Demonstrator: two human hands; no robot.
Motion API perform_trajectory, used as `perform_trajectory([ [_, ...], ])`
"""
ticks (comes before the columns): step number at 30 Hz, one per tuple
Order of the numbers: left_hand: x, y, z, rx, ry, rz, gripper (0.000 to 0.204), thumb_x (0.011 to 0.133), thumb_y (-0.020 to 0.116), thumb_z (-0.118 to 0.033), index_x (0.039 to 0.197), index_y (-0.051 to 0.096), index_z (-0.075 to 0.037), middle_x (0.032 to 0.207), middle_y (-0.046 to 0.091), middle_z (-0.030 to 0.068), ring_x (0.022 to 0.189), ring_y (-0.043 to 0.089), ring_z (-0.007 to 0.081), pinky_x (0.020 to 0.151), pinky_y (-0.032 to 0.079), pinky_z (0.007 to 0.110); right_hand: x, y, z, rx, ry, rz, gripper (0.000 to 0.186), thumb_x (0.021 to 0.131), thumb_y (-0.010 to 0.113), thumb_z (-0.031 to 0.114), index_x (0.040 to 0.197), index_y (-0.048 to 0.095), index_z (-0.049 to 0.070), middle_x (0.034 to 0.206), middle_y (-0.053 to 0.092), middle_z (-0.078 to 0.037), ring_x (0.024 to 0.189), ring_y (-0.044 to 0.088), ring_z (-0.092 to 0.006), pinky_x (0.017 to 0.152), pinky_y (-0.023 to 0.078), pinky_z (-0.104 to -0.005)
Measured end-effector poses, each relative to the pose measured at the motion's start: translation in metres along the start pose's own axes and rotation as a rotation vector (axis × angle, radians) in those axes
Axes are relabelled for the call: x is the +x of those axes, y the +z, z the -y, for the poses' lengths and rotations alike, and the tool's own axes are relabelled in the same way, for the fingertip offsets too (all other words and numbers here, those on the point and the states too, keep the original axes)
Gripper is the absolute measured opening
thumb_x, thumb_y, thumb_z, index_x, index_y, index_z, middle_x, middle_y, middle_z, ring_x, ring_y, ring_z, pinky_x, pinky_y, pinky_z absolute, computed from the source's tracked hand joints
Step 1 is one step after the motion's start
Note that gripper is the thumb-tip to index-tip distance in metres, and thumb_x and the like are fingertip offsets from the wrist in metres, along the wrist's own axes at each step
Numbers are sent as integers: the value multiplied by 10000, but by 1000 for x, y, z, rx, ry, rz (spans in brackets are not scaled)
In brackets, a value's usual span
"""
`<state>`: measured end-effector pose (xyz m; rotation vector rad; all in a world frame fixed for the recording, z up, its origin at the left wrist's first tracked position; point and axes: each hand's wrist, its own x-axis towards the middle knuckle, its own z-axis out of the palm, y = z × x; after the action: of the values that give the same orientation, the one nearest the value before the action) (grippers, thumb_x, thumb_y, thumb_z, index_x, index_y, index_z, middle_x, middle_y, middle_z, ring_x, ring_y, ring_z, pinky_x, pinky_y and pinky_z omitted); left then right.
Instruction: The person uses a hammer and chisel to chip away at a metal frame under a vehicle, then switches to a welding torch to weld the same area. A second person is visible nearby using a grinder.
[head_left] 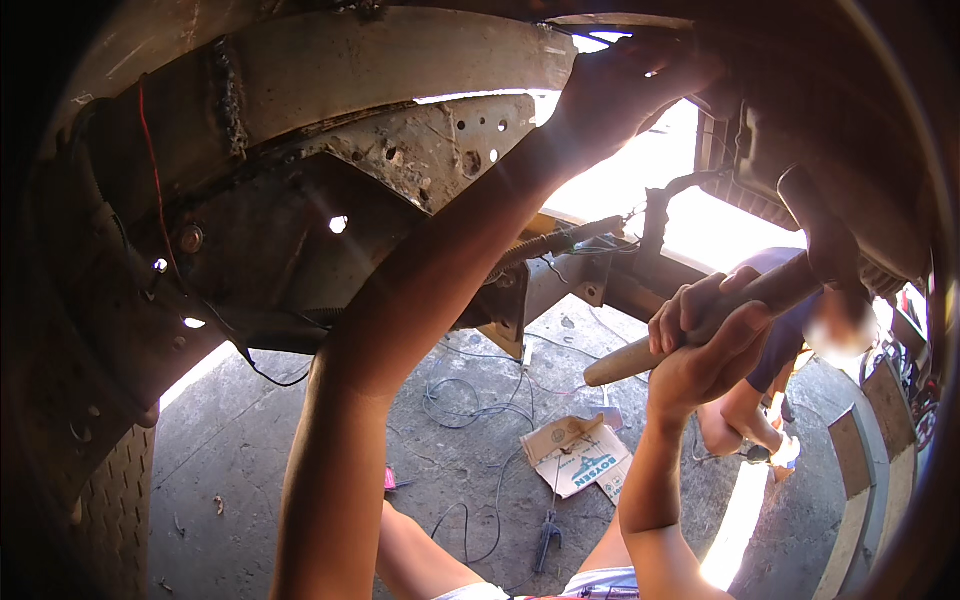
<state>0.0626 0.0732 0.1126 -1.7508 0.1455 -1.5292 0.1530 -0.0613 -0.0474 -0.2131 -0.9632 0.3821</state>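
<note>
My right hand (710,335) is wrapped around the handle of a hammer (618,362), which is held up at a slant. The handle's butt points to the lower left, and the dark hammer head (822,225) is at the upper right, below a dark metal housing. Higher up, my left hand (640,90) reaches to the metalwork beside the end of a long curved metal beam (400,65). Its fingers are bent and closed, but strong backlight and shadow hide what they hold. Under my left forearm lies a rusty bracket plate (430,150) with several holes.
A corrugated cable sleeve (555,243) crosses the frame ahead. A red wire (152,170) hangs at left. Below, the concrete floor (250,470) carries loose cables, flattened cardboard (580,455) and a dark clamp-like tool (547,540). Another person (770,340) crouches at right, near curved panels (850,480).
</note>
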Motion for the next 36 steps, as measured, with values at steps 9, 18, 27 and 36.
perform_trajectory([
  [9, 1, -9, -5, -223, -168, 92, 294, 853, 698, -97, 1127, 652, -194, 969, 705, 5, 880, 681, 190, 685, 567, 305, 27, 26, -16, -93, -48, 106, 373, 1031, 425, 411, 950, 449, 48, 626, 462, -34, 460, 456, -93, 419, 355, -235],
  [18, -8, 5, 3, -94, -63, -3, 336, 830, 715, -71, 1136, 661, -200, 1021, 697, 41, 884, 679, 232, 718, 575, 316, 9, 17, 0, 32, -261, 0, 509, 1029, 298, 546, 936, 418, 60, 565, 384, -25, 350, 339, -81, 304, 261, -209],
  [27, -8, 2, 5, -43, -8, 18, 297, 841, 711, -101, 1113, 666, -212, 1062, 694, 53, 878, 689, 235, 688, 583, 322, 8, 10, 8, -32, -150, -20, 534, 1018, 318, 566, 965, 417, 43, 575, 409, -25, 360, 362, -73, 310, 273, -202],
  [36, -4, 4, 4, -28, 6, -37, 245, 848, 701, -111, 1073, 672, -203, 1032, 701, 46, 849, 701, 225, 682, 593, 313, 7, 10, 2, -48, -149, -40, 558, 1019, 304, 567, 954, 404, 21, 562, 406, -28, 358, 376, -76, 305, 276, -203],
])
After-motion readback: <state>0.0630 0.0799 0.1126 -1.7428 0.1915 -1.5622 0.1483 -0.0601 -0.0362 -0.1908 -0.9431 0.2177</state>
